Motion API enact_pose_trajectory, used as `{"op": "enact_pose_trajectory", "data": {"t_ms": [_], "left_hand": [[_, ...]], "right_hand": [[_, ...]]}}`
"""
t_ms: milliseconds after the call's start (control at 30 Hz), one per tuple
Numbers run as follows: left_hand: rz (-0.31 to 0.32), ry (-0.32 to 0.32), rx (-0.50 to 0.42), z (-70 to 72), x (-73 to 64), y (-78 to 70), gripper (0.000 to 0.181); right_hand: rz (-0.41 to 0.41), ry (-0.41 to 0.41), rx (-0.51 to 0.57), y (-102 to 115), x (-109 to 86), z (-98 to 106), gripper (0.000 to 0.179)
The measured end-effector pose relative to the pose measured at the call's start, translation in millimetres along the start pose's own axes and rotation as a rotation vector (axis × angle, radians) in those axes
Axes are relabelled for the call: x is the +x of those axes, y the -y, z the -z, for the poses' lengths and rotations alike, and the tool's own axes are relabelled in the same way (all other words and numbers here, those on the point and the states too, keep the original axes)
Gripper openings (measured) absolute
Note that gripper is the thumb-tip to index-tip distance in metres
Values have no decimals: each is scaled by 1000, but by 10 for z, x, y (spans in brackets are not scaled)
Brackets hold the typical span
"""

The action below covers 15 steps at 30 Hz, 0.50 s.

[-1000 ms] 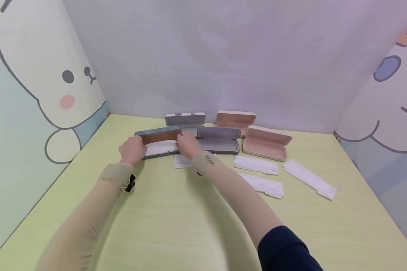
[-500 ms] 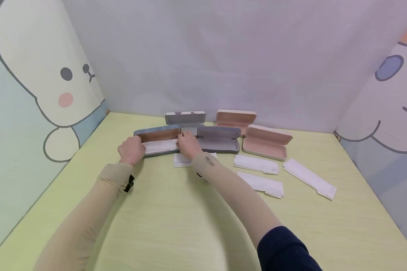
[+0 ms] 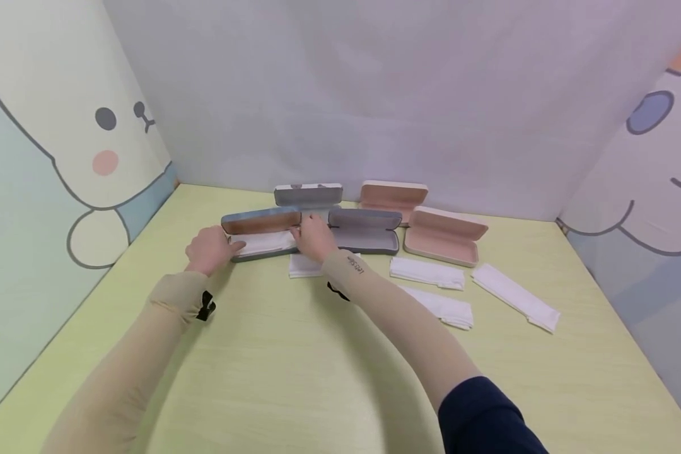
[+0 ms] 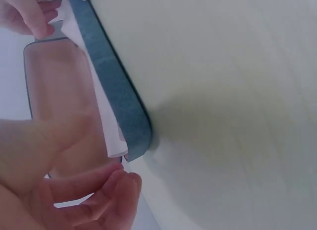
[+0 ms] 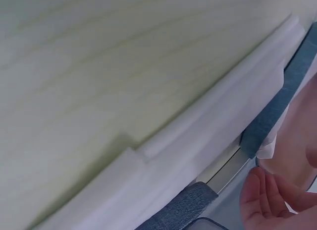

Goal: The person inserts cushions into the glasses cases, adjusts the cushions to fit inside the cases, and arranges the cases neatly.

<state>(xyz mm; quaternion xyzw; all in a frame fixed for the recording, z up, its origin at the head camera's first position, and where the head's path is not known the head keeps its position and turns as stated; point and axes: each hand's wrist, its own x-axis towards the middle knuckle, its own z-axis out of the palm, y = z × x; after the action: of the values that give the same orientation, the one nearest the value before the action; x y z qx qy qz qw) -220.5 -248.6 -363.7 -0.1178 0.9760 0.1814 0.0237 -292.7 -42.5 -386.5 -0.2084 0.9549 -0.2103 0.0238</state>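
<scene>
An open blue glasses case (image 3: 261,255) with a brown lining holds a folded white cloth (image 3: 267,242). At the case's left end is my left hand (image 3: 209,250), its thumb reaching over the corner of the cloth. The left wrist view shows those fingers (image 4: 130,185) loosely bent just beyond the case's end, gripping nothing. My right hand (image 3: 316,238) is at the opposite end, thumb toward the cloth. In the right wrist view its fingertips (image 5: 255,176) lie right at the case's end, near the hanging edge of the cloth (image 5: 267,146).
To the right stand an open grey case (image 3: 369,239) and an open pink case (image 3: 442,247). Behind them are another pink case (image 3: 394,200) and a grey-lined case (image 3: 308,197). Folded white cloths lie in front: one (image 3: 305,267) partly behind my right arm, others (image 3: 427,273) farther right.
My left hand has shifted slightly left, drawing its grip off the case's left end, with the thumb now extended. The cloth lies flatter in the case. My right hand stays at the right end.
</scene>
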Motion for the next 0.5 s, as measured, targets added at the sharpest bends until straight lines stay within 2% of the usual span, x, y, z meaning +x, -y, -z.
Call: {"op": "enact_pose_trajectory", "data": {"t_ms": [233,333,500], "left_hand": [[-57,40,-124,66,0,57,68],[-37,63,-213,49,23,59,79],[7,72,-331,3,73,37,81]], "right_hand": [[-150,36,298,94,19,87,67],[-202,58,393,110,37,92,71],[-250,70,495,110,60,95,68]]}}
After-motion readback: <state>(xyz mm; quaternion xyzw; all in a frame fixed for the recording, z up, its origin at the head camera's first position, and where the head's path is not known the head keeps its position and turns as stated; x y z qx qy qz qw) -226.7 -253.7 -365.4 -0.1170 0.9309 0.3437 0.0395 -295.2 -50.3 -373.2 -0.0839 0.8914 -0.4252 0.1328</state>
